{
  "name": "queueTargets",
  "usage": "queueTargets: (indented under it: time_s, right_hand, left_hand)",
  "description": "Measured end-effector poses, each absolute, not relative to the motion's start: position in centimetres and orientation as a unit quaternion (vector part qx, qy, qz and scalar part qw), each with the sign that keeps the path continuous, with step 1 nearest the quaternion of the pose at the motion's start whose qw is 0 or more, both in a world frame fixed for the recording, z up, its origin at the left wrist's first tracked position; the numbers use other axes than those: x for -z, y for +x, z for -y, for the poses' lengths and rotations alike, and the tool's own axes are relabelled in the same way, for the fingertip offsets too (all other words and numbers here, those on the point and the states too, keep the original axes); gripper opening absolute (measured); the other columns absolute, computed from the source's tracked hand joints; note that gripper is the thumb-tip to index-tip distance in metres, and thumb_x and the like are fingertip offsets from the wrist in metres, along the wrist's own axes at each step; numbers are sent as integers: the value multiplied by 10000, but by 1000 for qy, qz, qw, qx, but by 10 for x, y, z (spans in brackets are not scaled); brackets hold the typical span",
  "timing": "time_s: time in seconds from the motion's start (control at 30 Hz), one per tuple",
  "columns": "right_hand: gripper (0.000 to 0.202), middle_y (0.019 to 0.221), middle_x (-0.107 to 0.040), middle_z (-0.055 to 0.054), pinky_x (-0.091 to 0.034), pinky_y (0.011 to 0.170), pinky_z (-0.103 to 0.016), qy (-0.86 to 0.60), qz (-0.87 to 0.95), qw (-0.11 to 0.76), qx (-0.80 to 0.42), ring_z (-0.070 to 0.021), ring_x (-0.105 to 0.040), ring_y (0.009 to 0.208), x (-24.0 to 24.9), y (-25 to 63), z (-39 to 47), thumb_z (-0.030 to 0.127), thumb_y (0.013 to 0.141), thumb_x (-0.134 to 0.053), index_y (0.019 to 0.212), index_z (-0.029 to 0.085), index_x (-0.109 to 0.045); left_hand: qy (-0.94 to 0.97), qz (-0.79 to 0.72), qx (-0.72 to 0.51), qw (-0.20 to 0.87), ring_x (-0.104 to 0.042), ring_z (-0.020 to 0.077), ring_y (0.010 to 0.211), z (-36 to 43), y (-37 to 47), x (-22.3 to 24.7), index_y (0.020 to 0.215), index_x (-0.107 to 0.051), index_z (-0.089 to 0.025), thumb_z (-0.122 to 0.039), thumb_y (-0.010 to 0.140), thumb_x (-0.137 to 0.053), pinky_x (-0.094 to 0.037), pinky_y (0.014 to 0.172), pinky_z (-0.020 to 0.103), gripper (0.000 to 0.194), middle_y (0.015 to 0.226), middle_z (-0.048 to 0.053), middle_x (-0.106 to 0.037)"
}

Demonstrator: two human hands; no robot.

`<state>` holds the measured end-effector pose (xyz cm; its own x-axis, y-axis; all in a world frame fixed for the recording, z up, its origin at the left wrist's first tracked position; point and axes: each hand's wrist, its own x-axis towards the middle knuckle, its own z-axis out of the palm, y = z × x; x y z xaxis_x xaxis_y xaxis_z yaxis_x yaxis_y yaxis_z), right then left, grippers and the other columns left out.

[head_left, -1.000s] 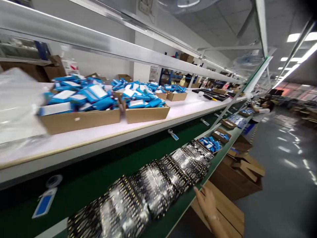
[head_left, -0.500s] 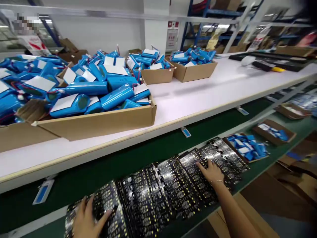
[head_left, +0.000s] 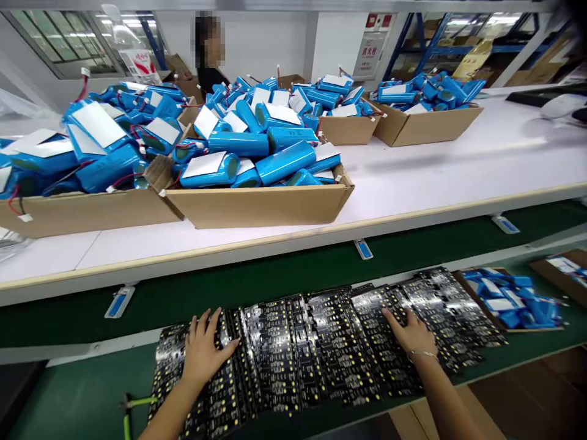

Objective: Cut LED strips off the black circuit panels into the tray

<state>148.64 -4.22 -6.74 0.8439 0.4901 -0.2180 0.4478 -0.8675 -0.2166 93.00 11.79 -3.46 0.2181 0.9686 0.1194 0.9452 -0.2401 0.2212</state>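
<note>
L hand (head_left: 203,356): fingers spread, flat on L end of overlapping black circuit boards w/ yellow dots (head_left: 275,357).
R hand (head_left: 414,338): half-open, on same boards, R of ctr.
Boards: on green bench (head_left: 87,391).

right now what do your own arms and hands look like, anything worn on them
Both forearms look bare, with no sleeve in view. The left hand has no glove or visible jewellery; the right hand is ungloved too, with a thin bracelet at the wrist.
</note>
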Motion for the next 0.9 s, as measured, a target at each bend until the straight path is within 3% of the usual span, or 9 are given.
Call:
queueTargets:
  time_s: [0.1, 0.27, 0.43, 0.7, 0.9]
  right_hand:
    - [1070, 1345, -469, -259, -326, 1019, -576, -954, 255, 80, -137, -437, -445, 1249, 69, 1478, 42, 894, 674, -266, 1444, 153, -325]
    - [1062, 1346, -466, -283, -330, 1013, -586, -952, 261, 83, -139, -466, -453, 1238, 65, 1455, 41, 884, 687, -253, 1441, 140, -334]
    - [946, 1384, -458, -257, -329, 1017, -599, -943, 286, 93, -141, -449, -446, 1262, 59, 1422, 37, 817, 738, -278, 1439, 186, -351]
    - [1060, 1372, -442, -269, -292, 1073, -562, -936, 299, 78, -172, -472, -417, 1275, 55, 1362, 31, 882, 685, -222, 1436, 142, -324]
    - [944, 1382, -460, -258, -347, 968, -680, -933, 316, 70, -157, -468, -486, 1219, 72, 1322, 43, 815, 721, -261, 1473, 245, -261]
  left_hand:
    - [781, -610, -121, 54, -188, 431, 1405, -117, 907, 43, 1450, -332, -252, -629, 742, -570, -312, 1071, 603, 837, 1467, 132, -372]
    - [783, -604, -132, 64, -208, 422, 1399, -115, 878, 51, 1462, -305, -243, -622, 749, -576, -312, 1093, 583, 852, 1452, 138, -367]
    - [777, -610, -133, 77, -185, 435, 1402, -115, 849, 52, 1476, -272, -249, -615, 763, -573, -307, 1088, 609, 856, 1478, 146, -333]
    - [787, -589, -161, 88, -204, 416, 1397, -114, 792, 48, 1471, -280, -261, -542, 752, -627, -268, 1113, 604, 846, 1475, 126, -340]
    - [776, -600, -162, 106, -205, 408, 1404, -108, 753, 44, 1464, -313, -237, -507, 667, -709, -253, 1129, 577, 930, 1480, 132, -351]
